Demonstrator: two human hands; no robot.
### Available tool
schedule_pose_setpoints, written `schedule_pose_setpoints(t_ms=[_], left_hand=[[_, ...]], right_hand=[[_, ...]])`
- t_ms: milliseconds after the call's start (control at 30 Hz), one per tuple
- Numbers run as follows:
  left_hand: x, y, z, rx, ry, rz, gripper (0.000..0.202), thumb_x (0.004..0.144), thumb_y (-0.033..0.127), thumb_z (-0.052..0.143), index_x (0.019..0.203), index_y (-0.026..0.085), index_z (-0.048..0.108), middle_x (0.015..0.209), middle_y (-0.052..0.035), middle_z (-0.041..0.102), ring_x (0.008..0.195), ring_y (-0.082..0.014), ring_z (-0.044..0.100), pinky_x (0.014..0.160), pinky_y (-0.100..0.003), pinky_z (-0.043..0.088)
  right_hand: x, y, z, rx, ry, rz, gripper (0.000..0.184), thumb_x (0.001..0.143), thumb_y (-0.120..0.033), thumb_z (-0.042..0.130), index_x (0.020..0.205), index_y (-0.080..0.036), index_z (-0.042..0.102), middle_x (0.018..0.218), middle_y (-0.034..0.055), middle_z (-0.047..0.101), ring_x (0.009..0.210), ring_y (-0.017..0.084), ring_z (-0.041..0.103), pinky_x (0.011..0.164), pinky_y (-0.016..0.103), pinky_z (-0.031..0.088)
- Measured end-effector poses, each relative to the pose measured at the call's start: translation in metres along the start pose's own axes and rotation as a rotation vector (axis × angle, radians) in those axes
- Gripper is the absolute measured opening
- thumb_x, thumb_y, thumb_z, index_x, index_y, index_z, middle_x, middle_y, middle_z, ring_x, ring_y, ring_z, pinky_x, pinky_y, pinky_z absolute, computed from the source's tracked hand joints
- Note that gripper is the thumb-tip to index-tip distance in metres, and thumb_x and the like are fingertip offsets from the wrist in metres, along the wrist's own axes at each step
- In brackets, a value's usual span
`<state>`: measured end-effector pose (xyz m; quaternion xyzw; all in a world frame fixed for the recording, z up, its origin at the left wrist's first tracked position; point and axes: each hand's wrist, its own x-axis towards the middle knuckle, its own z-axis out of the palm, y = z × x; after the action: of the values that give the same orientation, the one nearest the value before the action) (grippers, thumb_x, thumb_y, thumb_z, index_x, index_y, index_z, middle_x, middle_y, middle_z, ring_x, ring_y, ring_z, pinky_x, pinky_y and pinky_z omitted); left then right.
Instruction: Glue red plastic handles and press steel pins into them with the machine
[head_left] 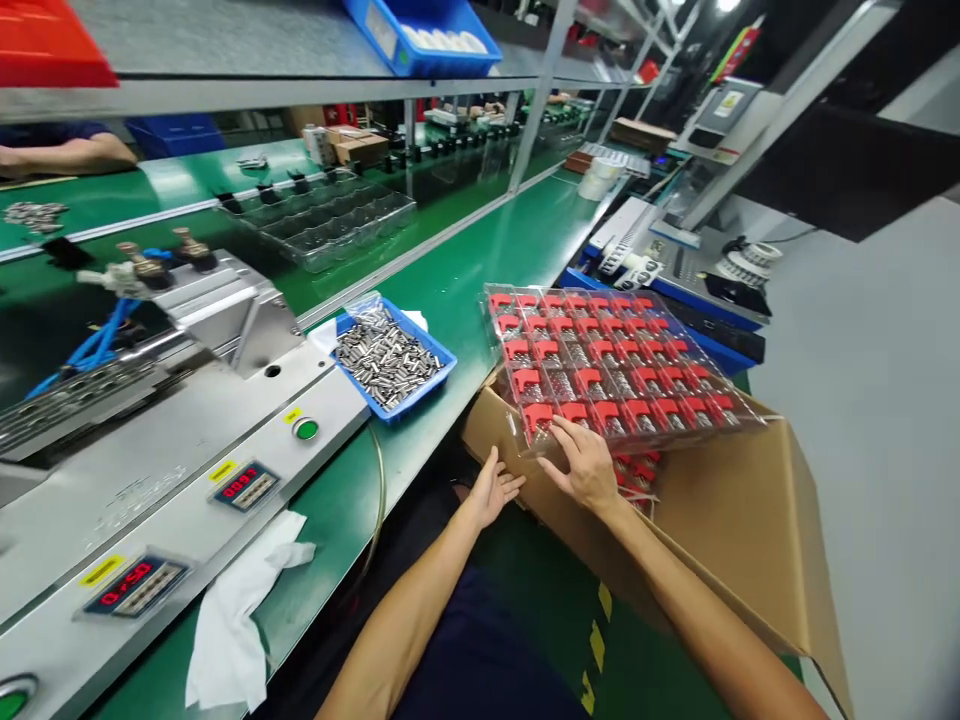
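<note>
A clear plastic tray [561, 385] filled with rows of red plastic parts [606, 413] rests tilted on an open cardboard box [739, 520]. My right hand [589, 465] is at the tray's near edge, fingertips over a red part in the front row, thumb held apart below. Its fingers do not appear wrapped round anything. My left hand [491, 492] is beside the box's near left edge, palm turned up and fingers spread, with nothing in it. A few tray pockets show no red part. More red parts [637, 468] lie inside the box under the tray.
Left stands a metal machine [172, 520] with red digital displays and a green button [305, 429]. A blue bin [405, 405] of small metal pins sits on the green bench, near a white cloth [232, 620]. Another person's arm [67, 155] shows across the line.
</note>
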<state>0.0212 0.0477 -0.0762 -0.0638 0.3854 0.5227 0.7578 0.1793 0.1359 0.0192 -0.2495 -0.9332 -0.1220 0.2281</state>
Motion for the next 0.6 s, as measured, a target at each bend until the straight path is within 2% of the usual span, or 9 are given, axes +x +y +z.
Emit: schedule_pose_setpoints(t_ms=[167,400,500,600], left_hand=[[-0.002,-0.006,-0.005,0.063,0.002,-0.021,0.085,0.102,0.073,0.032,0.162,0.012,0.031,0.155,-0.0261,0.049,0.131,-0.0303,0.067,0.107,-0.034,0.054],[-0.01,-0.012,-0.011,0.174,0.022,-0.011,0.077,0.106,0.066,0.033,0.159,0.01,0.033,0.149,-0.0261,0.056,0.131,-0.0292,0.067,0.102,-0.032,0.057],[-0.018,-0.015,-0.024,0.218,0.062,-0.006,0.07,0.106,0.06,0.044,0.156,0.011,0.039,0.147,-0.0265,0.059,0.129,-0.0319,0.068,0.104,-0.037,0.057],[-0.028,-0.015,-0.044,0.246,0.08,0.006,0.059,0.106,0.053,0.051,0.148,0.011,0.049,0.143,-0.0258,0.063,0.127,-0.0331,0.069,0.107,-0.04,0.055]], right_hand=[[-0.014,-0.005,0.001,0.047,-0.075,0.091,0.05,0.105,-0.048,0.053,0.141,-0.014,0.061,0.137,0.0208,0.068,0.125,0.033,0.063,0.103,0.051,0.051],[-0.019,-0.019,0.005,0.055,-0.067,0.13,0.054,0.104,-0.055,0.053,0.14,-0.016,0.063,0.129,0.0175,0.071,0.117,0.03,0.064,0.1,0.047,0.05],[-0.018,-0.029,0.009,0.079,-0.05,0.134,0.056,0.106,-0.055,0.049,0.144,-0.014,0.06,0.13,0.0185,0.071,0.12,0.032,0.062,0.102,0.048,0.049],[-0.017,-0.034,0.013,0.104,-0.042,0.15,0.058,0.106,-0.054,0.049,0.148,-0.015,0.057,0.137,0.0196,0.067,0.126,0.034,0.058,0.105,0.05,0.046]])
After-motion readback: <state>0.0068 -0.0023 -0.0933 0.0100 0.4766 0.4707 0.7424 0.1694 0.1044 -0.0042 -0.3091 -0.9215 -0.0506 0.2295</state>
